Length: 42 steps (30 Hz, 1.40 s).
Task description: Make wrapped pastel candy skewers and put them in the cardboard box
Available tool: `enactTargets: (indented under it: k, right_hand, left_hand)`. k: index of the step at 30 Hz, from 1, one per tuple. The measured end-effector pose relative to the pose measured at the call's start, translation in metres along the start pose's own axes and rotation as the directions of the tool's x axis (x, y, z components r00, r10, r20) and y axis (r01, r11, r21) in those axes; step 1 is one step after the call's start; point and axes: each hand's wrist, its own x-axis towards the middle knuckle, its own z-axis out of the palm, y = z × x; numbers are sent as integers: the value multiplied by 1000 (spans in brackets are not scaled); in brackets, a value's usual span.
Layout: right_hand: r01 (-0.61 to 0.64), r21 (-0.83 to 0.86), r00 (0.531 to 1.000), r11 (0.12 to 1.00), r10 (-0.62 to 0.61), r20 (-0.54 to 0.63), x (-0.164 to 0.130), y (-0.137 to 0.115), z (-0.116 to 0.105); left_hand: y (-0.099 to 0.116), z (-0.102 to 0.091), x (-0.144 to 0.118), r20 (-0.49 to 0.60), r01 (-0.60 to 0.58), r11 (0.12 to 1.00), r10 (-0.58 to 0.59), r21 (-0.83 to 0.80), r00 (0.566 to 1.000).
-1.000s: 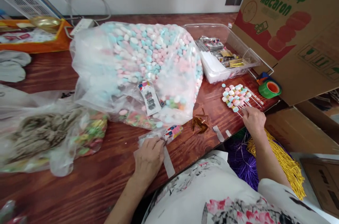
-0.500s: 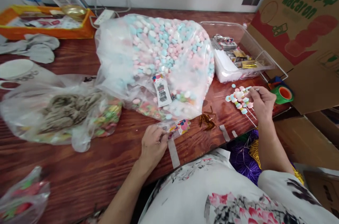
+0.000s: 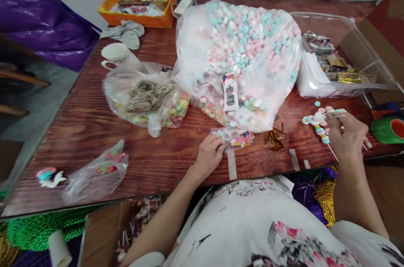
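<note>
Pastel pink, white, blue and yellow candies threaded on thin white sticks (image 3: 324, 131) lie in a cluster near the front edge of a reddish-brown wood-grain table (image 3: 151, 183), at the person's right. The right hand (image 3: 347, 132) reaches over them, thumb and fingers pinched together on a pale stick at the cluster's edge. A loose round blue candy (image 3: 317, 104) sits just beyond.

The left hand (image 3: 210, 153) is at the middle of the table edge, its fingers curled narrow on the near end of a small clear packet with a bright multicoloured print (image 3: 241, 138). A whitish strip of tape (image 3: 232, 166) runs from beside those fingers toward the edge. Between the two hands lies a tangle of shiny gold-brown ties (image 3: 274, 140).

Behind the packet, a large translucent bag full of pastel candies (image 3: 246, 42) fills the table's centre, a white printed sachet (image 3: 230, 94) resting on its front. To the right stand a clear plastic tray of packets (image 3: 312, 89) and a green roll of tape (image 3: 385, 129).

To the left, a crumpled brown cloth (image 3: 150, 96) lies on a clear bag of coloured candies (image 3: 178, 111), near a white mug (image 3: 114, 54). Farther back is an orange plastic bin (image 3: 135, 19).
</note>
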Motion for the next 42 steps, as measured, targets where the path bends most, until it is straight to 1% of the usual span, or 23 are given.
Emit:
enactTargets:
  k: [1, 2, 3, 4, 5, 6, 7, 8, 9, 10, 12, 13, 16, 18, 21, 24, 28, 30, 32, 34, 38, 42]
  right_hand:
    - [-10, 50, 997, 999, 14, -80, -5, -12, -1]
    - [-25, 140, 979, 990, 53, -196, -11, -25, -1]
    - [-22, 256, 939, 966, 108, -325, -17, -38, -2]
    - [15, 370, 910, 929, 141, -389, -22, -51, -1]
    - [43, 477, 906, 878, 168, -389, -27, -64, 1]
    - [42, 571, 919, 820, 192, -343, -31, -74, 4]
    - [13, 651, 943, 759, 207, -260, -35, -83, 9]
    - [-42, 709, 961, 704, 222, -164, -39, -90, 16]
    - [-105, 747, 969, 657, 237, -72, -42, -94, 25]
    - [-153, 770, 970, 620, 245, -5, -45, -98, 34]
    - [-199, 789, 971, 581, 225, 80, -53, -99, 54]
    - [-208, 787, 973, 580, 203, 108, -56, -98, 63]
    - [-220, 759, 976, 613, 142, 168, -67, -92, 82]
    - [-218, 743, 976, 633, 122, 183, -71, -89, 86]
    - [-222, 759, 975, 613, 118, 190, -73, -88, 84]
    - [-199, 781, 980, 592, 122, 156, -75, -92, 78]
    - [-90, 803, 994, 589, 100, 38, -81, -95, 74]
    - [-52, 817, 991, 574, 133, -30, -83, -94, 71]
    - [-40, 828, 982, 559, 175, -71, -84, -93, 69]
    - [-58, 828, 979, 558, 195, -63, -84, -92, 67]
    - [-120, 814, 981, 569, 196, 8, -87, -91, 68]
    - [-158, 792, 985, 589, 146, 88, -89, -89, 73]
  left_hand:
    - [-2, 0, 1, -15, 47, 996, -49, -69, 999]
    - [-3, -1, 3, -24, 88, 988, -92, -125, 995]
    - [-4, -1, 4, -25, 118, 979, -124, -169, 992]
    - [-6, -2, 5, -24, 137, 970, -145, -201, 989]
    - [-7, -2, 5, -20, 150, 963, -158, -226, 987]
    - [-7, -3, 6, -15, 158, 956, -167, -247, 986]
    - [-8, -3, 6, -9, 163, 950, -171, -265, 985]
    - [-9, -3, 6, -1, 167, 945, -174, -282, 985]
    - [-9, -3, 6, 5, 171, 940, -178, -296, 984]
    - [-9, -3, 6, 11, 177, 935, -183, -307, 983]
    - [-8, -2, 6, 21, 192, 925, -196, -326, 980]
    - [-8, -2, 5, 25, 200, 921, -203, -334, 979]
    - [-7, -2, 3, 31, 209, 914, -211, -348, 977]
    - [-7, -1, 2, 28, 200, 915, -203, -352, 979]
    - [-7, -1, 2, 19, 183, 918, -188, -353, 982]
    - [-5, 0, 2, 12, 178, 917, -187, -358, 982]
    - [-4, 0, 0, 14, 195, 908, -204, -371, 979]
    - [-4, 1, -1, 13, 213, 905, -224, -368, 975]
    - [-4, 2, -2, 12, 230, 905, -242, -358, 970]
    - [-5, 2, -2, 12, 239, 906, -251, -350, 968]
    - [-5, 3, -2, 9, 237, 914, -248, -328, 969]
    - [-4, 2, -2, 4, 178, 935, -186, -305, 983]
